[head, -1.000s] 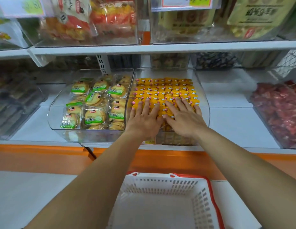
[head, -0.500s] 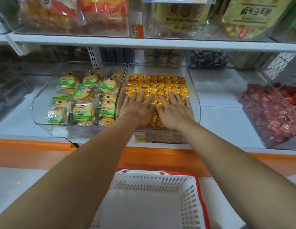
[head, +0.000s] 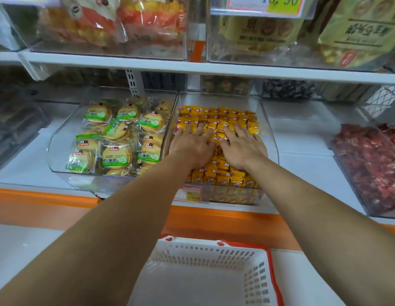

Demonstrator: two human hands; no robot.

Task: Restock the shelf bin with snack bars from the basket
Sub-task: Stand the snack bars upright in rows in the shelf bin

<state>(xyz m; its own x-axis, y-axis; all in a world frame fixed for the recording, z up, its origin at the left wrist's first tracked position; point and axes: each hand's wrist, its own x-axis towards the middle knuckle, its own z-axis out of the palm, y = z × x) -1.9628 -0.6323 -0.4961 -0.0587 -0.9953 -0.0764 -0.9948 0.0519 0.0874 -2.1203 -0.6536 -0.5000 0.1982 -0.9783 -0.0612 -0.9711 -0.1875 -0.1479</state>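
Unmoved, left hand [head: 192,146] and right hand [head: 244,149] are being pressed open-palmed on snack bars [head: 216,114]; those under the wrists risk being shoved over the shelf bin [head: 272,146] front.

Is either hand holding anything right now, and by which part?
Nothing is held. The left hand and right hand both lie flat, fingers spread, on top of the yellow snack bars in the clear bin.

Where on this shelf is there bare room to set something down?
Bare white shelf between the snack-bar bin and the red-candy bin; basket floor also bare. Crowded: snack bars under left hand and right hand, and the cookie bin.
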